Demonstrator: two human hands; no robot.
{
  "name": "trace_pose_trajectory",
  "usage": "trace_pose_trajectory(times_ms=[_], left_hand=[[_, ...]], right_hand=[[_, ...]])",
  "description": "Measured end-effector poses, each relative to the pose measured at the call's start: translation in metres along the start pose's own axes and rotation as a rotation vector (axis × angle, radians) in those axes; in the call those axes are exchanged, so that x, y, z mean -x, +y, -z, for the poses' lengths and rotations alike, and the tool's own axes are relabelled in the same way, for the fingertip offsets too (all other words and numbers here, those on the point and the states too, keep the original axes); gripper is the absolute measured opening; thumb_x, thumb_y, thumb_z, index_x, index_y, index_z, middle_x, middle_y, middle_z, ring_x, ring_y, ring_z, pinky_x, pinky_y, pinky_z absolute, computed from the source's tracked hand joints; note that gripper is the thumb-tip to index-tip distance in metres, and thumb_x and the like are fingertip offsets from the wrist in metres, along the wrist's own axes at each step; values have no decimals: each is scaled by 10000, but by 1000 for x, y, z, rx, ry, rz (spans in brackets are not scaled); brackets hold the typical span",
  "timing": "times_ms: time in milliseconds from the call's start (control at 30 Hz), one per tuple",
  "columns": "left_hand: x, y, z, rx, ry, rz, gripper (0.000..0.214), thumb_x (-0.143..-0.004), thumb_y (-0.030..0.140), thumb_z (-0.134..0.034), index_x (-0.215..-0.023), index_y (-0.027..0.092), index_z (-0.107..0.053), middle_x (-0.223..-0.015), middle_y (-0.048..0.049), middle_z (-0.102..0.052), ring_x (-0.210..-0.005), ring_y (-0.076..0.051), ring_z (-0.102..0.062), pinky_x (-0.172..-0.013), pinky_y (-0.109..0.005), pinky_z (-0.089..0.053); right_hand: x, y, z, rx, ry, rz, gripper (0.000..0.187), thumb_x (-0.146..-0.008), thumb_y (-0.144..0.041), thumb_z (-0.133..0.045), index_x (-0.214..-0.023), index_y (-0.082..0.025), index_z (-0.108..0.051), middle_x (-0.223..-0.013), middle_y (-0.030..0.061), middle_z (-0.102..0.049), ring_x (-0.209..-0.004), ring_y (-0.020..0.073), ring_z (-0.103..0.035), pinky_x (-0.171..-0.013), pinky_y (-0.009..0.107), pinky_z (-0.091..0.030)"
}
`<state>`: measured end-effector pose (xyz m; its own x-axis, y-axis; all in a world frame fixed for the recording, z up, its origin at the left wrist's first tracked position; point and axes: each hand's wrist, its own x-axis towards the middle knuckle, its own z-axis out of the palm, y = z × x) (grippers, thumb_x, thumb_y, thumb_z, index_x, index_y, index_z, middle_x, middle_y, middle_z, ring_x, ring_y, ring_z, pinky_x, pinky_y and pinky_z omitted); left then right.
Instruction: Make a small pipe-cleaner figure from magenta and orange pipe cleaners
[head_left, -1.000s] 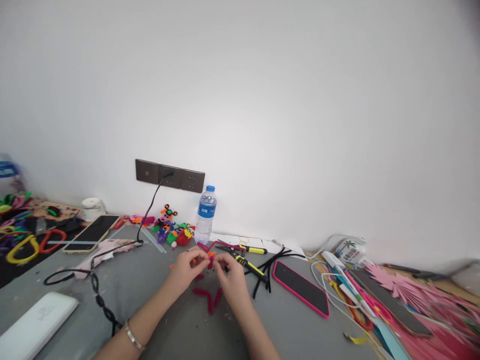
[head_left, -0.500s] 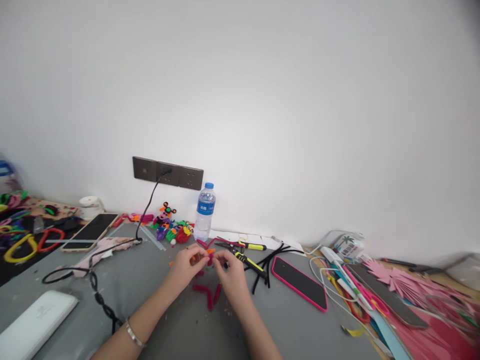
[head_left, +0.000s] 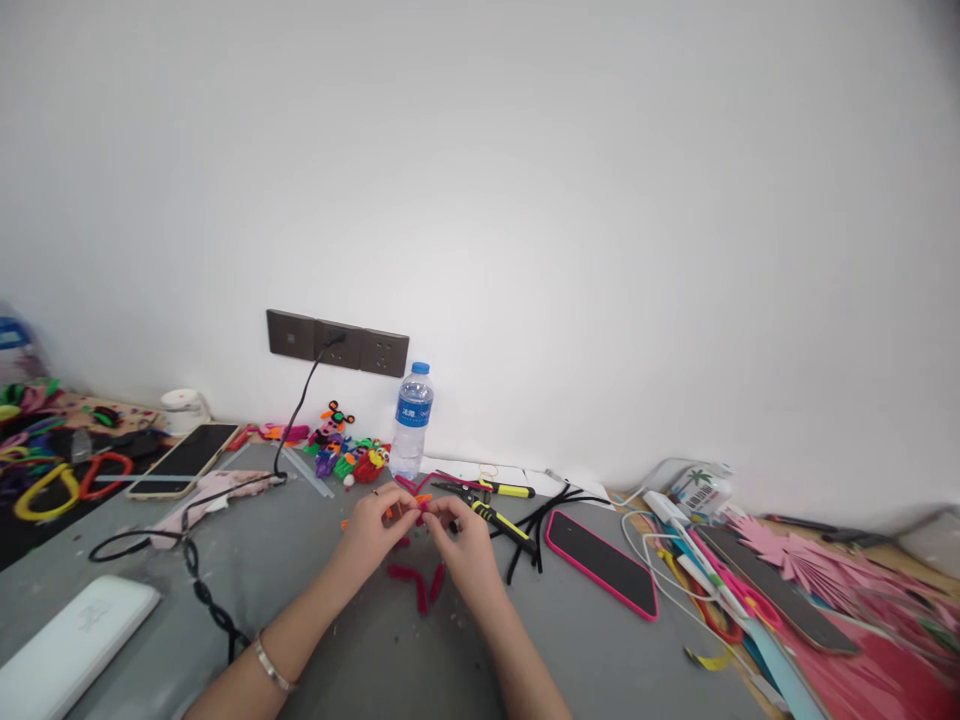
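My left hand [head_left: 379, 530] and my right hand [head_left: 454, 535] meet above the grey table, thumbs and fingertips pinched together. Between them they hold a small magenta pipe cleaner piece [head_left: 422, 507], mostly covered by the fingers. A bit of orange shows just behind the fingertips. On the table below lie bent dark-pink pipe cleaner pieces [head_left: 420, 588]. Beyond my right hand rest yellow-and-black pliers [head_left: 506, 525] and a bundle of black pipe cleaners [head_left: 534, 525].
A water bottle [head_left: 412, 420] stands against the wall beside several colourful pipe cleaner figures [head_left: 367, 462]. A pink-cased phone [head_left: 602, 565] lies right; a white power bank [head_left: 79, 645] and black cable [head_left: 199, 590] lie left. Scissors [head_left: 46, 492] and another phone [head_left: 184, 462] are farther left.
My right fingertips have closed in on the magenta piece, and the two hands are now closer together. The whole view has shifted very slightly; the table objects stay in place.
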<state>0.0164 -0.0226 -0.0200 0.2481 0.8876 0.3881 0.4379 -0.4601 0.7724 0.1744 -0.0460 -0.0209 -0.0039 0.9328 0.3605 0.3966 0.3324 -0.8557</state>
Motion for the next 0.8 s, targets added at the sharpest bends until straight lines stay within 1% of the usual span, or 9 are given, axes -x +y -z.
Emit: trace_pose_trajectory(times_ms=[133, 467, 600, 800], left_hand=[[1, 0, 0, -10, 10, -21, 127, -818, 225, -538, -729, 187, -619, -747, -5, -606, -633, -143, -578, -574, -229, -430], [5, 1, -5, -79, 30, -94, 118, -858, 186, -506, -769, 195, -584, -786, -2, -565, -715, -145, -601, -644, -230, -479], [7, 3, -5, -107, 24, -95, 131, -879, 202, -495, -779, 201, -578, -816, -10, -565, -751, -156, -606, -670, -240, -490], [7, 6, -4, -112, 7, -86, 121, -876, 183, -496, -786, 203, -576, -830, -15, -575, -764, -165, -609, -675, -252, -483]], right_hand=[[0, -3, -1, -19, 5, -17, 124, -782, -298, -603, -790, -180, -642, -757, 34, -687, -641, 174, -579, -641, 276, -455], [-2, 3, -2, -91, 8, -52, 134, -778, -297, -617, -738, -170, -631, -703, 30, -656, -626, 167, -555, -616, 265, -437], [-2, 4, -3, -105, 11, -40, 148, -780, -309, -599, -731, -172, -626, -692, 35, -652, -627, 174, -553, -615, 271, -434], [-1, 6, -3, -78, -2, -5, 134, -807, -283, -559, -746, -175, -611, -681, 22, -620, -624, 166, -529, -613, 263, -419]])
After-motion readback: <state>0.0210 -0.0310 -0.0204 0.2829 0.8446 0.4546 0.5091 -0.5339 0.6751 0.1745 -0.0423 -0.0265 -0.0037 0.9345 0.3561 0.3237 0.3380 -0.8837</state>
